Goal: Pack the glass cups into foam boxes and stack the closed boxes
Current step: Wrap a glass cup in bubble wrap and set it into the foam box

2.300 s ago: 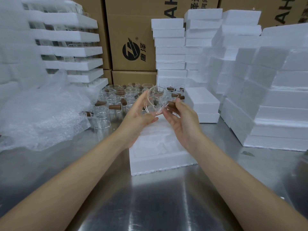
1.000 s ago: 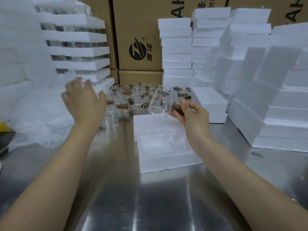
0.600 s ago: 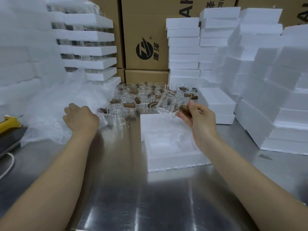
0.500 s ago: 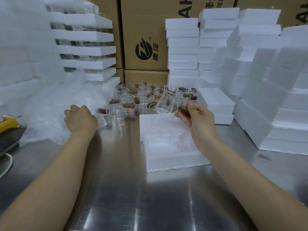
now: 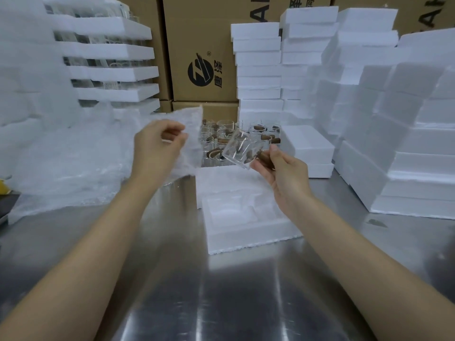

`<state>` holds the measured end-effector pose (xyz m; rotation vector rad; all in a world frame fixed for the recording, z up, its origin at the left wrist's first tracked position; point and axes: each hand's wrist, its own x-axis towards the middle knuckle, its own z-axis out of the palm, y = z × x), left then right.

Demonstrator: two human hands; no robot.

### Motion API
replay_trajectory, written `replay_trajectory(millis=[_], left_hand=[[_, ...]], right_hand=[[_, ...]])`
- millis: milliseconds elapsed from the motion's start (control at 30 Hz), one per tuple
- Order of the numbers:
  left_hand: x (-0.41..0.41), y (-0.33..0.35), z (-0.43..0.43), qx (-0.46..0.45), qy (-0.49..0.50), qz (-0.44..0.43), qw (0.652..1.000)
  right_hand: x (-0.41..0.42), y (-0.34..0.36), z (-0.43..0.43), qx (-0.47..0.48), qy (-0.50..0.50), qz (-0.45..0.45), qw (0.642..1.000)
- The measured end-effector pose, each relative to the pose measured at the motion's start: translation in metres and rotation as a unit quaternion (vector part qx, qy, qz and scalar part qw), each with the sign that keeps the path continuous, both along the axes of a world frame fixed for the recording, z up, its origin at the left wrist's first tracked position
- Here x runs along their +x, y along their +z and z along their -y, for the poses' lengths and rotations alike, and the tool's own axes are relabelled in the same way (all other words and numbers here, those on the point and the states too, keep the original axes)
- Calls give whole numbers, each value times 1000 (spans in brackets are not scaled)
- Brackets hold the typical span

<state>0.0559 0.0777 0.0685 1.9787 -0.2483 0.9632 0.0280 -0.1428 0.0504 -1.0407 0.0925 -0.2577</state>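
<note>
The surface (image 5: 246, 291) is bare metal, smooth and glossy, with streaky reflections near its front edge. On it, the foam box (image 5: 248, 233) is white, matt and grainy, with a rough, crumbly front rim. The glass cup (image 5: 237, 150) pinched in the right hand (image 5: 283, 173) is clear and shiny, and its handle (image 5: 267, 158) looks like brown, matt wood. The bubble wrap sheet (image 5: 193, 134) gripped by the left hand (image 5: 157, 148) is translucent, crinkled plastic. Along the far edge, the foam stacks (image 5: 258, 70) are matt white and the cartons (image 5: 204, 45) dull brown cardboard.

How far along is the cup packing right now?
Done: stacked foam boxes at right look closed. In hand: the right hand holds one glass cup by its brown handle; the left hand pinches a bubble wrap sheet. Left: the open foam box is empty, and many loose cups wait behind it.
</note>
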Motion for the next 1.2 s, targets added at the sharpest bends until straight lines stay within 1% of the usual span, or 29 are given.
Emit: replay_trajectory(millis=[100,167,267,400,467,567,633,733,800,833,900,933,967,1100,1133,1200], left_hand=[[-5,-10,25,-40,-95,-95,990],[-4,-13,27,-28,-134,-156,978],[-5,-11,17,85,-154,-239,955],[-11,-8,8,206,-183,-320,906],[-10,-11,8,251,-176,-311,900],[-8,-12,11,235,-195,-253,918],[-8,-10,10,229,-185,-219,930],[-10,-6,8,243,-109,-184,946],[-12,-5,12,270,-34,-134,953],[-13,-6,15,270,-7,-106,957],[-16,-8,25,238,-15,-77,968],[-18,-9,31,227,-31,-84,970],[-18,-12,36,237,-36,-98,966],[-19,-22,50,340,11,-138,930],[-19,-24,51,347,9,-145,926],[-18,-27,52,332,-20,-165,928]], right_hand=[[2,4,7,8,6,-9,1000],[4,7,13,13,6,-16,1000],[6,10,21,20,17,-16,1000],[8,7,26,9,32,-17,999],[9,7,28,4,40,-26,999],[9,9,32,5,60,-47,997],[9,11,35,-5,74,-56,996],[10,11,38,-15,83,-58,995],[10,11,37,-11,82,-61,995],[11,10,37,-10,83,-60,995],[13,10,35,-7,89,-57,994],[13,9,34,-4,93,-56,994],[14,9,33,-3,98,-55,994],[15,7,31,-11,100,-55,993],[16,8,30,-9,100,-57,993],[15,9,30,-7,107,-67,992]])
